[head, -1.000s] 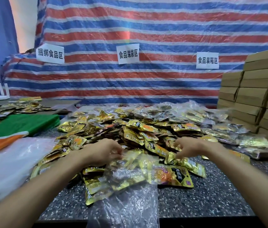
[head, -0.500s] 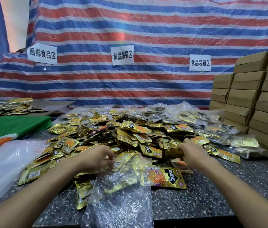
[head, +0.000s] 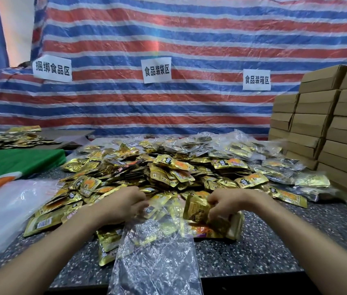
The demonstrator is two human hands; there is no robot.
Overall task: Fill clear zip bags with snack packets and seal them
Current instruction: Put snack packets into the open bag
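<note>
A clear zip bag [head: 157, 258] lies crumpled on the speckled table [head: 253, 252] in front of me, its mouth toward a big heap of gold snack packets [head: 168, 173]. My left hand [head: 121, 205] pinches the left side of the bag's mouth, fingers curled. My right hand [head: 228, 203] grips a small bunch of gold packets [head: 198, 209] right at the bag's opening. Whether any packets are inside the bag is hard to tell through the wrinkled plastic.
Stacked cardboard boxes [head: 328, 124] line the right side. Filled clear bags [head: 242, 145] lie behind the heap. A pile of clear plastic [head: 2, 213] and green-orange cloth [head: 8, 162] sit left. A striped tarp [head: 168, 50] with paper signs hangs behind.
My right hand pulled back from the heap toward me, now gripping a bunch of packets at the bag's mouth. My left hand stayed on the bag's mouth.
</note>
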